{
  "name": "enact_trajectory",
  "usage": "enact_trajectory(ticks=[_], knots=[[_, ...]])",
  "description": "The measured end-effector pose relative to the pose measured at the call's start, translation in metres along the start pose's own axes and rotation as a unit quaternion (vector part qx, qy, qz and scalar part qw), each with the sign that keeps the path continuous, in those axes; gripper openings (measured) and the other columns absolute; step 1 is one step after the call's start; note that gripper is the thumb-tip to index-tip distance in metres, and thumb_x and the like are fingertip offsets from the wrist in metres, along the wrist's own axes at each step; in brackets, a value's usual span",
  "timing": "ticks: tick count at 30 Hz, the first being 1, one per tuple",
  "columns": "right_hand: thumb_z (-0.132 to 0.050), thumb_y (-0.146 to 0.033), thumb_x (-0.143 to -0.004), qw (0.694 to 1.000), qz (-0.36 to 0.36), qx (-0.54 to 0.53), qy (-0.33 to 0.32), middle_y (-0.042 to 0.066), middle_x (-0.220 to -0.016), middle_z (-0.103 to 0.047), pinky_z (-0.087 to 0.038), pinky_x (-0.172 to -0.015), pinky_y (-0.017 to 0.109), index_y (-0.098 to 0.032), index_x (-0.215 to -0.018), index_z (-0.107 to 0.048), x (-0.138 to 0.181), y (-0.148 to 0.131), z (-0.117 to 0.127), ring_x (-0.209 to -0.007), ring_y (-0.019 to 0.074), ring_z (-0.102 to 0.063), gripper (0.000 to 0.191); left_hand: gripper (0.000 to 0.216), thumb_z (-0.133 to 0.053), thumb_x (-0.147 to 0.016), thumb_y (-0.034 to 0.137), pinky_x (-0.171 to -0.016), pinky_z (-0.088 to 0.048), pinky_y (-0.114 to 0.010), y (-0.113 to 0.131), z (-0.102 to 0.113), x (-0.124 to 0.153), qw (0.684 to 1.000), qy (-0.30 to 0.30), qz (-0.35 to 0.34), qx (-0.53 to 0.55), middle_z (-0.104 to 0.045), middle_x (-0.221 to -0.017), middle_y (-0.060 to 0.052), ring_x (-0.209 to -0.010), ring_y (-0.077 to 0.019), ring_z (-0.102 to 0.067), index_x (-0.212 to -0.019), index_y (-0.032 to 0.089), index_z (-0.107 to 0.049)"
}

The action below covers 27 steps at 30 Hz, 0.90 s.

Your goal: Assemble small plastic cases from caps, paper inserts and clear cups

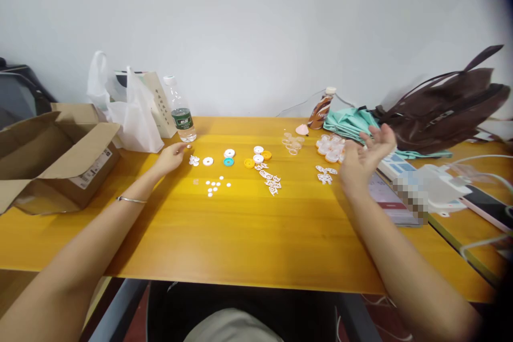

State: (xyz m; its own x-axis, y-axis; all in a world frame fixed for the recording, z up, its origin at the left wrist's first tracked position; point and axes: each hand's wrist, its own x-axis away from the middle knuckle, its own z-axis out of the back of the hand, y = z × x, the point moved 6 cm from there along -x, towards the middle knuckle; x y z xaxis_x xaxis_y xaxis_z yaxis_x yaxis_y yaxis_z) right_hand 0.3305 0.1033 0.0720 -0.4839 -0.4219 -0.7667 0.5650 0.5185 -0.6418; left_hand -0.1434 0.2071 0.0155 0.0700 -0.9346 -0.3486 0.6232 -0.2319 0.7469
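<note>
My left hand (170, 159) is at the left of the table, its fingers drawn together around something small that I cannot make out. Just right of it lie a cluster of small white pieces (194, 160) and a white ring-shaped disc (208, 161). Further along are a blue disc (228, 162), a yellow disc (249, 163) and several white openwork pieces (273, 184). My right hand (366, 157) is raised at the right with palm up and fingers apart, holding nothing. Beside it sit a group of orange-rimmed clear cases (331, 148) and more white openwork pieces (325, 173).
An open cardboard box (60, 171), a white plastic bag (134, 117) and a water bottle (181, 112) stand at left. At right are a drink bottle (321, 109), teal cloth (348, 124), a brown bag (444, 112), a tablet (395, 203) and a white charger (438, 184) with cables.
</note>
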Motion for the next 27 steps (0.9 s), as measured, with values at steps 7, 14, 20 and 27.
enact_trajectory(ticks=[7, 14, 20, 27], knots=[[-0.045, -0.025, -0.08, 0.989, -0.039, -0.058, -0.127, 0.009, -0.138, -0.037, -0.026, -0.103, 0.048, -0.029, -0.138, -0.003, 0.024, 0.006, -0.026, -0.129, 0.018, -0.032, 0.071, 0.023, -0.058, -0.064, 0.024, -0.093, -0.038, -0.038, 0.006, -0.008, 0.017, 0.999, -0.041, 0.003, -0.029, -0.064, -0.099, -0.007, -0.098, -0.025, -0.054, -0.085, 0.018, -0.066], [-0.044, -0.039, -0.083, 0.979, -0.084, -0.063, -0.175, 0.009, -0.144, -0.029, -0.021, -0.106, 0.05, -0.028, -0.139, -0.004, 0.035, 0.031, -0.044, -0.134, 0.018, -0.023, 0.07, 0.029, -0.054, -0.067, 0.03, -0.088, -0.042, -0.037, -0.013, -0.01, 0.037, 0.996, 0.006, 0.084, 0.023, -0.064, -0.097, -0.008, -0.091, -0.0219, -0.057, -0.091, 0.016, -0.063], [-0.051, -0.04, -0.08, 0.974, -0.076, 0.016, -0.212, 0.013, -0.144, -0.025, -0.019, -0.108, 0.047, -0.021, -0.138, -0.014, 0.041, 0.052, -0.053, -0.132, 0.0218, -0.027, 0.072, 0.033, -0.053, -0.069, 0.031, -0.088, -0.041, -0.034, -0.021, -0.01, 0.045, 0.991, 0.055, 0.098, 0.074, -0.061, -0.102, -0.008, -0.095, -0.0201, -0.056, -0.096, 0.015, -0.058], [-0.05, -0.034, -0.079, 0.936, 0.011, 0.125, -0.329, 0.013, -0.142, -0.031, -0.02, -0.108, 0.049, -0.015, -0.136, -0.026, 0.057, 0.038, -0.064, -0.132, 0.028, -0.025, 0.065, 0.022, -0.05, -0.069, 0.027, -0.087, -0.041, -0.032, -0.015, -0.011, 0.047, 0.993, 0.043, 0.08, 0.078, -0.063, -0.092, -0.005, -0.09, -0.018, -0.057, -0.085, 0.016, -0.059]])
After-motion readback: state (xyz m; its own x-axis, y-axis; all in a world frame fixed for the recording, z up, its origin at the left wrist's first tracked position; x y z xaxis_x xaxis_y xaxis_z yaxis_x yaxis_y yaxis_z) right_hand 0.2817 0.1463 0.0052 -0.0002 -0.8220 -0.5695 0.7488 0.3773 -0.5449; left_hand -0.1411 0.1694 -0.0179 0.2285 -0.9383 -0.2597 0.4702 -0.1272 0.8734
